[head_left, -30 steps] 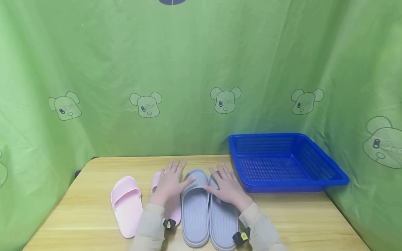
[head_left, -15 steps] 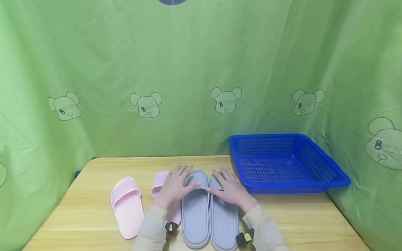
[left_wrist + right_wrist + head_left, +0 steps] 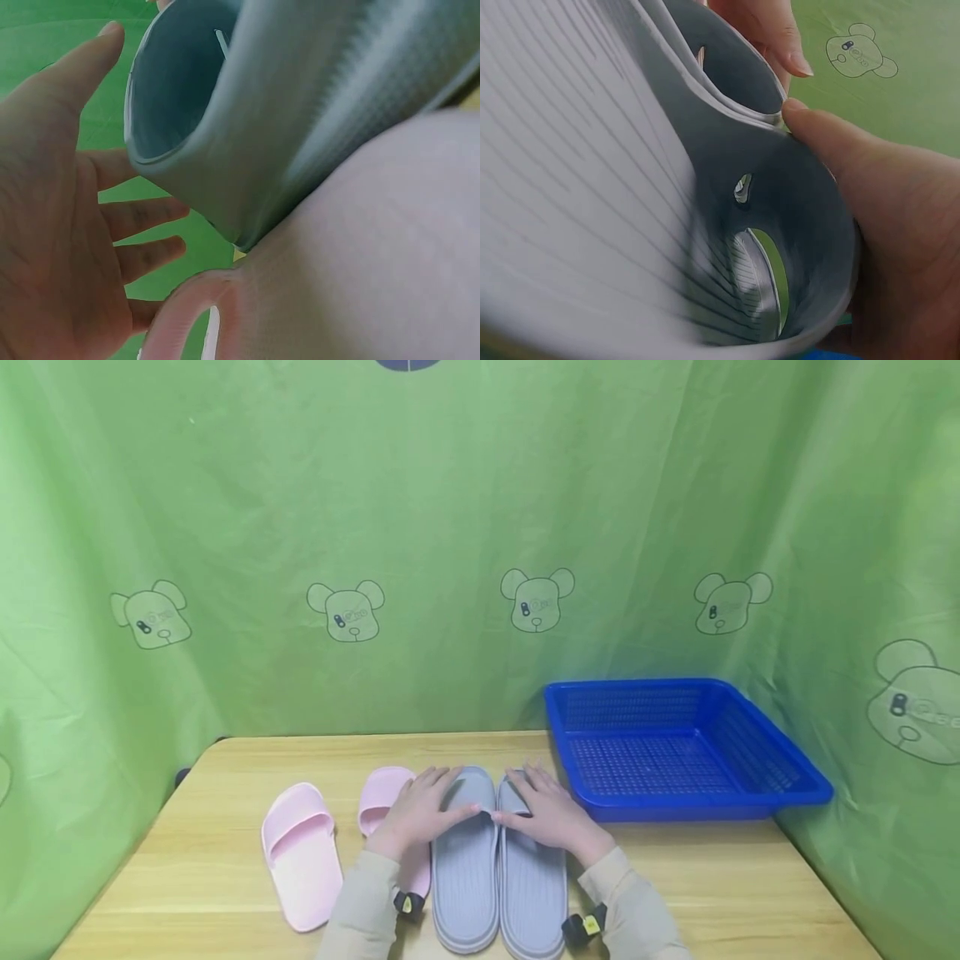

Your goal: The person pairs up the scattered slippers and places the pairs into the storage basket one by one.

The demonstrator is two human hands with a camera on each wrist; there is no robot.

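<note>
Two grey slippers lie side by side with their toes facing away: the left grey slipper [image 3: 465, 885] and the right grey slipper [image 3: 532, 893]. My left hand [image 3: 420, 810] is at the outer side of the left strap, thumb reaching over it. In the left wrist view its fingers [image 3: 146, 217] are extended past the strap. My right hand [image 3: 555, 817] lies over the right strap, fingers stretched forward and thumb pointing to the gap between the straps. The right wrist view shows the thumb [image 3: 817, 127] at the strap's top edge; the other fingers are mostly hidden.
A pink slipper [image 3: 303, 868] lies at the left of the wooden table [image 3: 187, 877]. Another pink slipper [image 3: 384, 789] lies partly under my left hand and forearm. A blue basket [image 3: 675, 806] stands at the back right. Green curtain [image 3: 450, 510] encloses the table's back and sides.
Both hands have come slightly back toward me and lower over the straps. The left thumb has moved right, toward the right thumb. The slippers have stayed about where they were.
</note>
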